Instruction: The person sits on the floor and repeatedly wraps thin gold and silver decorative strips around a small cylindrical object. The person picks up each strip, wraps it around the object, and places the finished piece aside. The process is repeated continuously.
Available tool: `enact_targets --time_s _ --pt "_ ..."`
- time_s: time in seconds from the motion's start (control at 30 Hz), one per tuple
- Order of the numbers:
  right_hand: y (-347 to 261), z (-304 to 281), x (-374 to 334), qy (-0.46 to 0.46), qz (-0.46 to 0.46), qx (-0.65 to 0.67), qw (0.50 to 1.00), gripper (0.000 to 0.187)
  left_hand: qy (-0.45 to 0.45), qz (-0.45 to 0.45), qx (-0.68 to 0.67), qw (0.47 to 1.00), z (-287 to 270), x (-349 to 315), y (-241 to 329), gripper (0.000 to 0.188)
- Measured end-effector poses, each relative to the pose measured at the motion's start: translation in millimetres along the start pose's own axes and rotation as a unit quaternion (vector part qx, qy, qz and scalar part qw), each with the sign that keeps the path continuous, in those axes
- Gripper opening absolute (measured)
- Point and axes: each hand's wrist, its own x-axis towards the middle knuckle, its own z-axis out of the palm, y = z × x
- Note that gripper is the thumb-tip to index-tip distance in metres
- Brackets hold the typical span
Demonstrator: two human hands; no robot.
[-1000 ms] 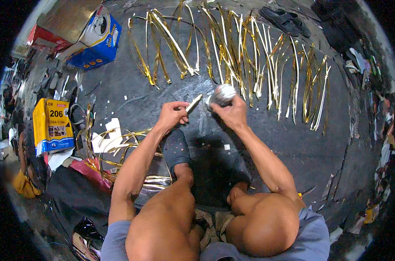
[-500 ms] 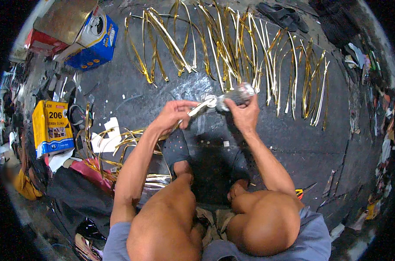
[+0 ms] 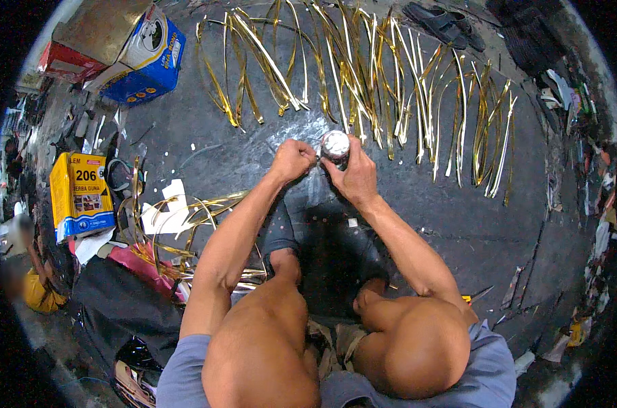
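My right hand [image 3: 355, 175] grips a silver can-like cylinder [image 3: 335, 143], its round shiny top facing up, above the dark floor mat. Close beside it on the left, my left hand [image 3: 296, 160] is closed with its fingertips pinched near the cylinder's side. What lies in that pinch is too small to make out. Beyond both hands, several gold strips [image 3: 353, 88] with pale undersides are spread in a long row. More gold strips [image 3: 203, 207] lie in a loose tangle by my left forearm, over white paper scraps [image 3: 166, 212].
A yellow and blue box [image 3: 84, 197] stands at the left, and a blue and white carton [image 3: 145, 64] farther back. Dark sandals [image 3: 444, 26] lie at the far right. Scissors [image 3: 478, 296] rest near my right knee. A person in yellow [image 3: 42, 291] shows partly at the left rim.
The cylinder has tipped from lying sideways to top-up and moved left with my right hand. My left hand has moved up and right to it; the pale strip it held no longer shows.
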Motion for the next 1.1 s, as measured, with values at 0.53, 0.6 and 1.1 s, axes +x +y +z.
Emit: enact_targets --time_s 0.53,0.6,1.1 --pt "84 38 17 -0.054 0.326 0.168 0.929 0.023 0.033 0.245 -0.011 0.969 8 -22 49 0.05" --pt "80 30 23 -0.061 0.376 0.196 0.904 0.026 0.038 0.246 0.006 0.969 13 -21 40 0.049" --pt "-47 -356 47 0.082 0.238 0.721 0.646 0.015 0.091 0.266 0.034 0.959 13 -26 33 0.045"
